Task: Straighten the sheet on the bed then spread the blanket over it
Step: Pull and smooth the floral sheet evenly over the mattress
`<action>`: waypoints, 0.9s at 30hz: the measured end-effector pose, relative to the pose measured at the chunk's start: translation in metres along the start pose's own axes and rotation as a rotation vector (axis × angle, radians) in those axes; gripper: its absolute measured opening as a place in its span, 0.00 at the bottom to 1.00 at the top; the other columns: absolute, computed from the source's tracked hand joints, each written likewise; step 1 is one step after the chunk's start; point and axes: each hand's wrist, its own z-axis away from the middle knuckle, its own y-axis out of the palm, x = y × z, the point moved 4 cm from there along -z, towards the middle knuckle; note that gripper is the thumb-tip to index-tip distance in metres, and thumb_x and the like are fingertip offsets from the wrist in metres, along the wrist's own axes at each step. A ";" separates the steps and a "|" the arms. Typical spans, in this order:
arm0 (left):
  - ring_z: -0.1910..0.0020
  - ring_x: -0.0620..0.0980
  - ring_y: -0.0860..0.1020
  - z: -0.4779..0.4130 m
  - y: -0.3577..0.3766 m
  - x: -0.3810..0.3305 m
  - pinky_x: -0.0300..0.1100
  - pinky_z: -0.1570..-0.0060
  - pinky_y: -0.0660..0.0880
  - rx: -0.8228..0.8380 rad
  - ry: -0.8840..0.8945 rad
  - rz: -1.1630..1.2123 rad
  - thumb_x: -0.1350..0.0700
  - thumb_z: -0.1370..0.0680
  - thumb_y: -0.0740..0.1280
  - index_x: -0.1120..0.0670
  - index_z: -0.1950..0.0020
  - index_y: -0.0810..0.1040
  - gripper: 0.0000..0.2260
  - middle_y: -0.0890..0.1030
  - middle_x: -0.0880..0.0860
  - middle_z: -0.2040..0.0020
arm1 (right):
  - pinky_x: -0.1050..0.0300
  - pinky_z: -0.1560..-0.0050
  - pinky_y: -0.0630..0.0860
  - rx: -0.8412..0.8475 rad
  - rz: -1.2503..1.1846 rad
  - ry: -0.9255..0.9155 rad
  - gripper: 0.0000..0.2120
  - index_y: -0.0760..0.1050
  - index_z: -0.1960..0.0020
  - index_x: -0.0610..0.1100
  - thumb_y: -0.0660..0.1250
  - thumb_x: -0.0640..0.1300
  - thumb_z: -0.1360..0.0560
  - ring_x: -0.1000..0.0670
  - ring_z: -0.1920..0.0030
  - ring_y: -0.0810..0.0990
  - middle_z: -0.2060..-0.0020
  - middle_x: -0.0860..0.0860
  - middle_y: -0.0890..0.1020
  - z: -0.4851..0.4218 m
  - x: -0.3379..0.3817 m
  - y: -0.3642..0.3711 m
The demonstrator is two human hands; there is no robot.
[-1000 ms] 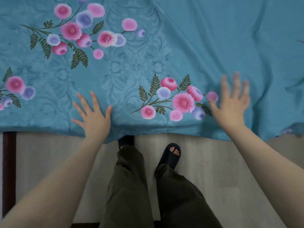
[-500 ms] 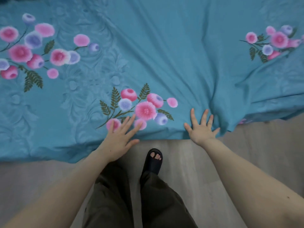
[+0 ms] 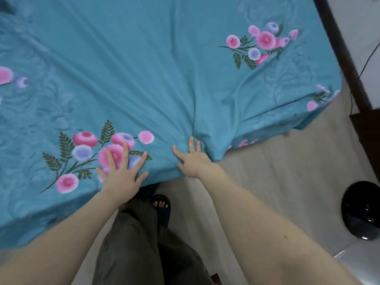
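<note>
Left hand (image 3: 121, 173) and right hand (image 3: 193, 159) now farther right, flat on one sheet (image 3: 164, 68).

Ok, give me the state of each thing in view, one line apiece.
sheet: spread out, creased, folds fanning from a bunched spot at the near edge, which hangs down.
left hand: open, fingers spread, flat on the flower print.
right hand: open, fingers straight, pressing on the bunched fold.
blanket: not in view.
</note>
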 end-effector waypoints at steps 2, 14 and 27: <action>0.24 0.69 0.37 0.005 0.006 -0.008 0.79 0.36 0.50 0.051 -0.025 0.016 0.25 0.29 0.40 0.34 0.27 0.36 0.34 0.31 0.52 0.23 | 0.36 0.26 0.51 0.015 0.003 -0.002 0.28 0.43 0.22 0.60 0.53 0.51 0.18 0.34 0.24 0.37 0.24 0.38 0.34 0.000 0.000 -0.001; 0.26 0.72 0.39 0.013 -0.010 -0.072 0.69 0.32 0.55 0.406 -0.017 0.031 0.20 0.43 0.28 0.32 0.34 0.22 0.40 0.19 0.41 0.32 | 0.49 0.29 0.65 0.059 -0.324 -0.187 0.25 0.57 0.24 0.58 0.58 0.52 0.20 0.42 0.27 0.64 0.25 0.42 0.62 0.006 -0.026 -0.063; 0.58 0.60 0.78 -0.010 -0.090 -0.172 0.53 0.55 0.75 -0.179 -0.151 0.385 0.41 0.23 0.55 0.55 0.65 0.78 0.22 0.78 0.56 0.62 | 0.50 0.36 0.66 -0.429 -0.551 0.462 0.27 0.72 0.37 0.46 0.76 0.50 0.33 0.40 0.39 0.68 0.40 0.44 0.69 0.013 -0.299 -0.124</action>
